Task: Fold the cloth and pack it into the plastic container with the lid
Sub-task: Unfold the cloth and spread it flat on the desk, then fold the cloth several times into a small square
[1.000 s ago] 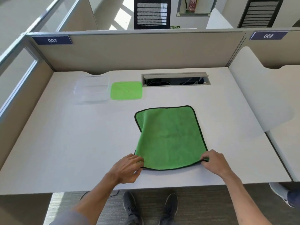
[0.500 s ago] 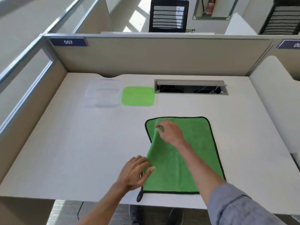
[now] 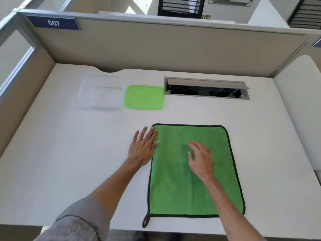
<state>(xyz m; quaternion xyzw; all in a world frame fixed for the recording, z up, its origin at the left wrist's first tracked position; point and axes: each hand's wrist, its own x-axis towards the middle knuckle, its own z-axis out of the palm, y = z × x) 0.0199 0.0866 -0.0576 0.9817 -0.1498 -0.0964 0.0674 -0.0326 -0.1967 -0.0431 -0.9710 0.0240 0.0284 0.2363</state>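
A green cloth [image 3: 175, 185] with a black border lies flat on the white desk, its hanging loop at the near left corner. My left hand [image 3: 143, 148] rests flat, fingers spread, on the cloth's far left edge. My right hand [image 3: 200, 156] lies on the middle of the cloth with fingers apart and slightly curled. Neither hand grips anything. A clear plastic container [image 3: 101, 92] stands empty at the back left. Its green lid [image 3: 144, 97] lies flat just to the right of it.
An open cable tray slot [image 3: 206, 89] is set into the desk behind the cloth. Beige partition walls [image 3: 156, 47] close off the back and left. A curved white divider [image 3: 298, 108] stands at the right. The desk's front edge [image 3: 173, 231] runs just below the cloth.
Both hands let go of the cloth's near corners and moved up onto it. The left edge's raised fold now lies flat. The right hand has drawn back from the far left corner to the middle.
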